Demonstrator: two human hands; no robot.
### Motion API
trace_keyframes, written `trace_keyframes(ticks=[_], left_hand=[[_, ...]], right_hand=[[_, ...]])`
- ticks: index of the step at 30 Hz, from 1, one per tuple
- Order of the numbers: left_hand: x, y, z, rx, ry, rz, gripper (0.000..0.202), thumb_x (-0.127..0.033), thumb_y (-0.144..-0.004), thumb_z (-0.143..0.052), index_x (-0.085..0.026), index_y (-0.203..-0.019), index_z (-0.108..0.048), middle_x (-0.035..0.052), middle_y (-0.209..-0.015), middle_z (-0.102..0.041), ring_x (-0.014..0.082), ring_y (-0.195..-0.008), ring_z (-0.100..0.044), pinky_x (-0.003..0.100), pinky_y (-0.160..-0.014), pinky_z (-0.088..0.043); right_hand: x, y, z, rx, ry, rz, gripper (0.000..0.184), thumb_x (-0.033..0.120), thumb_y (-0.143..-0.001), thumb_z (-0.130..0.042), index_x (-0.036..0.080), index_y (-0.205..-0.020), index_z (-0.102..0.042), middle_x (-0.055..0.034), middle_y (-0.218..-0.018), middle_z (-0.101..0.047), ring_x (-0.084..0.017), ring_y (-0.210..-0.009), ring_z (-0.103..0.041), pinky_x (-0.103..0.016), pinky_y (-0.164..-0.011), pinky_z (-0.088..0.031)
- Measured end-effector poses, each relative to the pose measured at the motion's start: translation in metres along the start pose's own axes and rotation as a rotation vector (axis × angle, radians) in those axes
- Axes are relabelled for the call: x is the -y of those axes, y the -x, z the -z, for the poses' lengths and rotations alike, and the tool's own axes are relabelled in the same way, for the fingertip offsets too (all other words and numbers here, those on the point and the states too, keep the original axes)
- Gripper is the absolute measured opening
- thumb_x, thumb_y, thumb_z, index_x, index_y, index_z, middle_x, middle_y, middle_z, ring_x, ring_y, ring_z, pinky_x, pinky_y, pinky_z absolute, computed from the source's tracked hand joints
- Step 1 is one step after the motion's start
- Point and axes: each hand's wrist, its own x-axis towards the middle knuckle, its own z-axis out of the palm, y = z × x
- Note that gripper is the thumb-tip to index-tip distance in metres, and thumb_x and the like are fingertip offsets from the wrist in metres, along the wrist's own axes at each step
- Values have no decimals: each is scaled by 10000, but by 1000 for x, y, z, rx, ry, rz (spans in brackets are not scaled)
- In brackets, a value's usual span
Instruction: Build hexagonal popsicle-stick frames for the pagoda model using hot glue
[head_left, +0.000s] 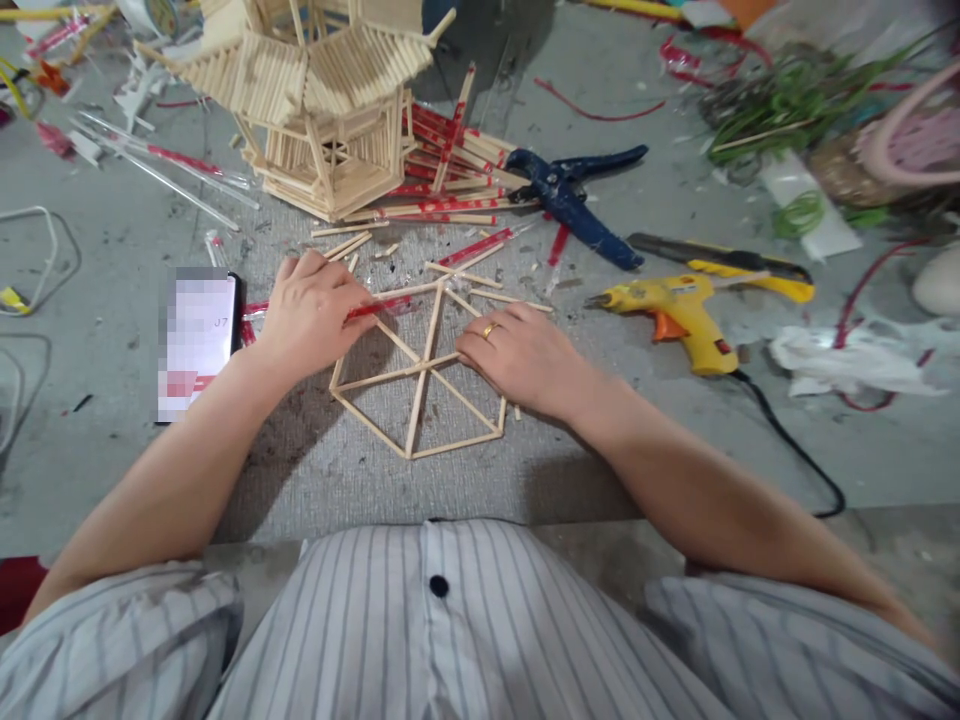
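A flat hexagon frame of thin wooden sticks (420, 400), with spokes meeting at its centre, lies on the grey table in front of me. My left hand (311, 310) rests on the frame's upper left edge, its fingers curled round a stick with a red wrapper (379, 306). My right hand (525, 355), with a gold ring, lies flat on the frame's right side, fingertips pressing on a spoke near the centre.
A tall stick-built pavilion model (322, 100) stands at the back, with a pile of red-wrapped chopsticks (450, 165) beside it. Blue pliers (577, 195), a yellow glue gun (679, 310) with its black cord and a yellow knife (742, 268) lie right. A phone (199, 340) lies left.
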Motion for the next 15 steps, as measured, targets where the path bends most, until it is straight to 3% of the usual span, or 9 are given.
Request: trace_keyframes(ticks=[4, 11, 15], left_hand=[[-1, -1, -3, 58, 12, -25, 179, -330, -858, -614, -234, -712, -657, 58, -776, -651, 288, -936, -579, 452, -838, -410], [-6, 0, 1, 81, -30, -39, 171, -305, -862, -586, -223, -718, -632, 52, -744, -646, 270, -902, -584, 437, -796, -424], [-2, -1, 3, 8, -122, 12, 231, -273, -885, -529, -213, -666, -571, 41, -702, -624, 225, -824, -566, 391, -734, -402]], right_hand=[[5, 3, 3, 42, -63, -3, 240, 107, -949, -479, 161, -863, -696, -76, -901, -734, -211, -810, -626, -337, -735, -370], [8, 11, 4, 56, -148, -28, 214, 139, -963, -489, 160, -846, -667, -82, -847, -707, -218, -827, -625, -327, -715, -369], [5, 14, 6, 68, -145, -74, 204, 166, -971, -489, 158, -864, -663, -81, -833, -699, -215, -798, -626, -327, -713, -386]])
